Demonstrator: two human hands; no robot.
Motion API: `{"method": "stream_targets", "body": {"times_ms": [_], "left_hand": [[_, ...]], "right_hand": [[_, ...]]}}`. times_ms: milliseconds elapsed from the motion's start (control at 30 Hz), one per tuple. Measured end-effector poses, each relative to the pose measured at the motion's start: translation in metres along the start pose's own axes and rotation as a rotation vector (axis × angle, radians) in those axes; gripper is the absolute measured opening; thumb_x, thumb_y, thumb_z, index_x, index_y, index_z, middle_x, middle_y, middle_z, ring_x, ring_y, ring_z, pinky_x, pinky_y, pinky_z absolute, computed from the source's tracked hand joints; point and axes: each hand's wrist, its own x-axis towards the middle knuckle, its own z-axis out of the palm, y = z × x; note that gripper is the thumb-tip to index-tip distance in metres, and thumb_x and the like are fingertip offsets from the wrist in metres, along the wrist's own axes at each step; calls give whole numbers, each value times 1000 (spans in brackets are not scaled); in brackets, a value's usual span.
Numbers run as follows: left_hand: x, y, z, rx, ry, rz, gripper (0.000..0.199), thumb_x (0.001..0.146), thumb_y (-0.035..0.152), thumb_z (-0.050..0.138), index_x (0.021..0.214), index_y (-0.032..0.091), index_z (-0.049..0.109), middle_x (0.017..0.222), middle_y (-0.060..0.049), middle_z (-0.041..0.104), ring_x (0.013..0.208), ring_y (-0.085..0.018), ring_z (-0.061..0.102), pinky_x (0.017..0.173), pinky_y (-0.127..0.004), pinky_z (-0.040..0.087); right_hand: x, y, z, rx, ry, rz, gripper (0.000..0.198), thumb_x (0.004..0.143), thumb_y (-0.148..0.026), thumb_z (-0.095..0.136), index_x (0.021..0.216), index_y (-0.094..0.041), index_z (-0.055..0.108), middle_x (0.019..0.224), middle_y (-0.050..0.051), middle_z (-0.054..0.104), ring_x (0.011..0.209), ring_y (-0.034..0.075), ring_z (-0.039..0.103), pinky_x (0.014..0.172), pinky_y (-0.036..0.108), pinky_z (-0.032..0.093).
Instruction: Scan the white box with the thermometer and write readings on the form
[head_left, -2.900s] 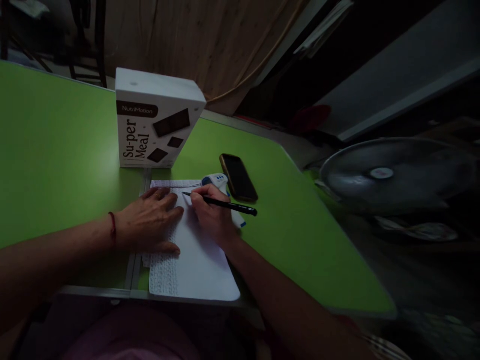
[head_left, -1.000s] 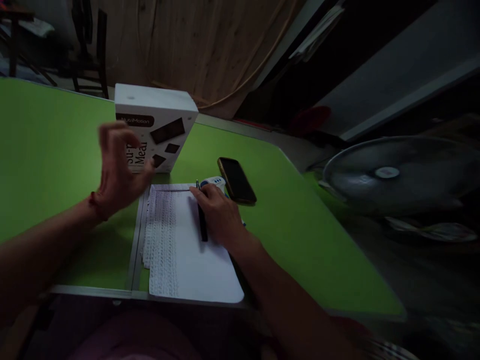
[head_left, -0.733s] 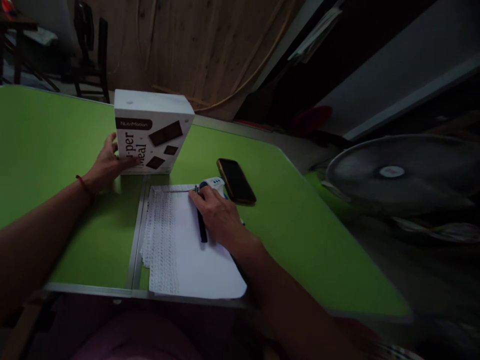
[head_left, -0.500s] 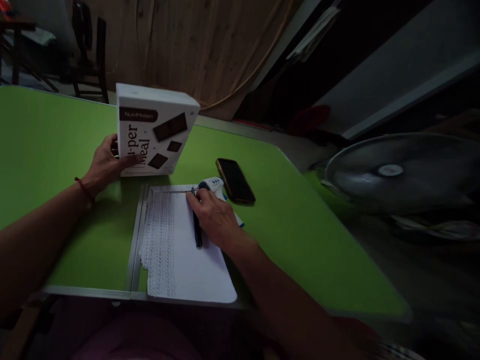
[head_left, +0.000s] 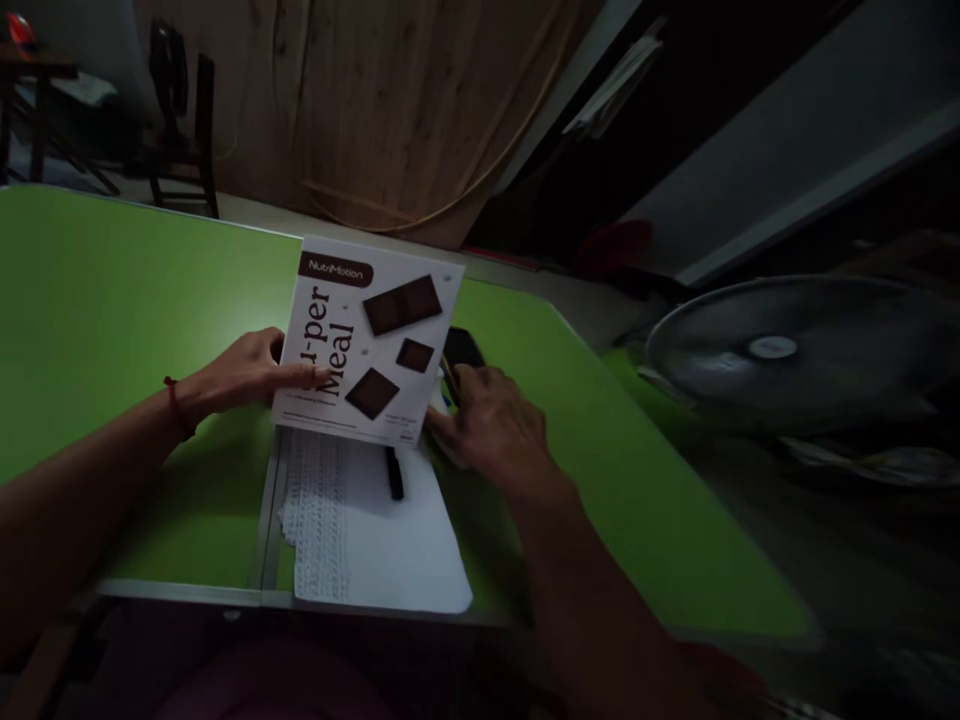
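Note:
My left hand (head_left: 251, 372) grips the left side of a white NutriMotion box (head_left: 352, 385), thumb on its front and fingers behind. The box tilts above the top of a white spiral notebook (head_left: 397, 570). My right hand (head_left: 499, 425) is at the box's lower right edge, thumb and forefinger apart; whether the thumb touches the box I cannot tell. Beside this hand a dark phone (head_left: 465, 347) and a white-and-blue handheld device (head_left: 444, 388) show only in part. A black pen (head_left: 394, 475) lies on the notebook, its upper end hidden behind the box.
The green table (head_left: 592, 490) has a metal seam (head_left: 268, 535) left of the notebook. A large round fan (head_left: 772, 345) stands off the table's right side. Behind the table are a chair (head_left: 180, 150) and a wooden panel (head_left: 420, 110).
My left hand has brought the box right and nearer, over the notebook's top. My right hand has left the pen and moved right and up to the box's right edge.

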Motion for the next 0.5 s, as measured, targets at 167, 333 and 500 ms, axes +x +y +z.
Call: {"method": "stream_targets", "body": {"times_ms": [167, 333, 500], "left_hand": [[-2, -4, 0, -8, -37, -34, 59, 75, 54, 79, 116, 13, 66, 123, -16, 70, 103, -32, 72, 87, -51, 61], [-2, -1, 1, -50, -65, -44, 66, 74, 46, 83, 125, 12, 60, 130, -19, 65, 109, -33, 69, 90, -51, 60], [-1, 1, 3, -77, -106, 26, 59, 77, 41, 82, 122, 12, 60, 127, -19, 66, 107, -31, 69, 88, -49, 60]], "right_hand": [[10, 1, 3, 77, -322, 89, 36, 89, -48, 59, 100, -15, 68, 100, 16, 73, 91, 30, 69, 68, 35, 44], [15, 6, 5, 476, -127, 263, 31, 79, -49, 65, 84, -19, 70, 83, 12, 73, 79, 29, 68, 63, 35, 45], [4, -1, -10, 1373, 308, 240, 29, 72, -49, 62, 84, -23, 67, 77, 4, 66, 67, 20, 60, 58, 33, 47]]}}
